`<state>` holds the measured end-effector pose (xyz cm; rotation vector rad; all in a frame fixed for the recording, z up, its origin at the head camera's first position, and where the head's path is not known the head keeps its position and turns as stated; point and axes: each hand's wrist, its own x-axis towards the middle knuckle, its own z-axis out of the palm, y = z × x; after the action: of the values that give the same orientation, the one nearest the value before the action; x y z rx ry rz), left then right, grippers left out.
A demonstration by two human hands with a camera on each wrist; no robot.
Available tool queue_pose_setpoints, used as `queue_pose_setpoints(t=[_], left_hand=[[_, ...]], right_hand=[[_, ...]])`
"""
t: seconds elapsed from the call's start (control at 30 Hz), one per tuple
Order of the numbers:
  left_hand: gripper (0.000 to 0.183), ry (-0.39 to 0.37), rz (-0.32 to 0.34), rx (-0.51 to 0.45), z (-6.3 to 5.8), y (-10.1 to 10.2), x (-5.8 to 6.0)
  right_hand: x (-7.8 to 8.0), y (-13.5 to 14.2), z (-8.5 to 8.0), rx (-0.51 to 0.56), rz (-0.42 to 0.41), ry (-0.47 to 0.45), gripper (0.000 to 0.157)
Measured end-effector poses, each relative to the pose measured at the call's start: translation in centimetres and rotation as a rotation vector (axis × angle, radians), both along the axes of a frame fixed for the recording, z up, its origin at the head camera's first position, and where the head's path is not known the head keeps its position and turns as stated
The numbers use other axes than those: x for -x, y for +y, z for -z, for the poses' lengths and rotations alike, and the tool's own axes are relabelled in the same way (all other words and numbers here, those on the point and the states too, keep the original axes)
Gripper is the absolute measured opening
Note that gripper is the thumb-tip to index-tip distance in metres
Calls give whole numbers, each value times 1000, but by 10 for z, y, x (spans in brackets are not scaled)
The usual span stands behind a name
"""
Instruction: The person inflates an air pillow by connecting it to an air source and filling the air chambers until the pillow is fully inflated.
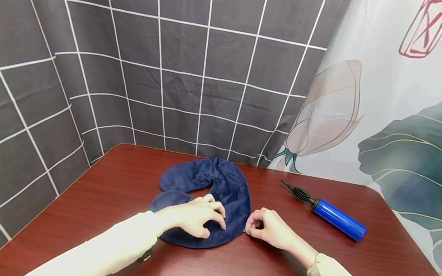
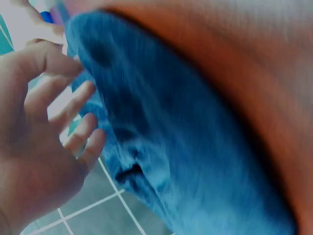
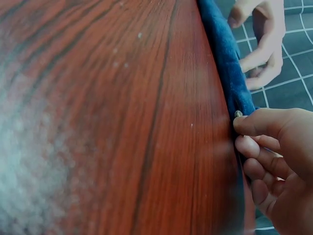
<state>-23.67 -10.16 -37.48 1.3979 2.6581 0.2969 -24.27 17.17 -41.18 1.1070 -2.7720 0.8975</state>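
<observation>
A navy U-shaped neck pillow (image 1: pixel 235 192), flat and soft with a velvety cover, lies on the table. My left hand (image 1: pixel 199 216) is over its near part, fingers spread and slightly bent, fingertips close to the fabric. In the left wrist view the same hand (image 2: pixel 44 112) holds nothing. At the pillow's right edge my right hand (image 1: pixel 272 229) pinches a small metal zipper pull (image 3: pixel 238 113) between thumb and forefinger. The other fingers of that hand curl inward beneath it.
To the right on the reddish-brown wooden table (image 1: pixel 121 181) lies a blue hand pump (image 1: pixel 339 218) with a black nozzle. A dark grey checked curtain (image 1: pixel 177 89) hangs behind, beside a white floral curtain (image 1: pixel 369 94).
</observation>
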Motion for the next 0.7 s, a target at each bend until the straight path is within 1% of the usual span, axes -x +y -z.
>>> queue_pose_setpoints(t=[0.1, 0.2, 0.27, 0.33, 0.5, 0.7], left_hand=[[31, 3, -85, -95, 6, 6, -7], [21, -34, -160, -178, 13, 11, -13], [19, -40, -193, -218, 16, 14, -15], [19, -47, -222, -251, 20, 17, -17], [27, -31, -251, -271, 26, 20, -19], [23, -27, -215, -284, 28, 19, -19]], right_hand=[[0, 0, 1, 3, 4, 4, 17], [0, -1, 1, 8, 6, 0, 17], [0, -1, 2, 3, 9, 0, 17], [0, -1, 3, 1, 13, -1, 17], [0, -1, 3, 12, 16, 0, 17], [1, 1, 3, 16, -5, -11, 16]])
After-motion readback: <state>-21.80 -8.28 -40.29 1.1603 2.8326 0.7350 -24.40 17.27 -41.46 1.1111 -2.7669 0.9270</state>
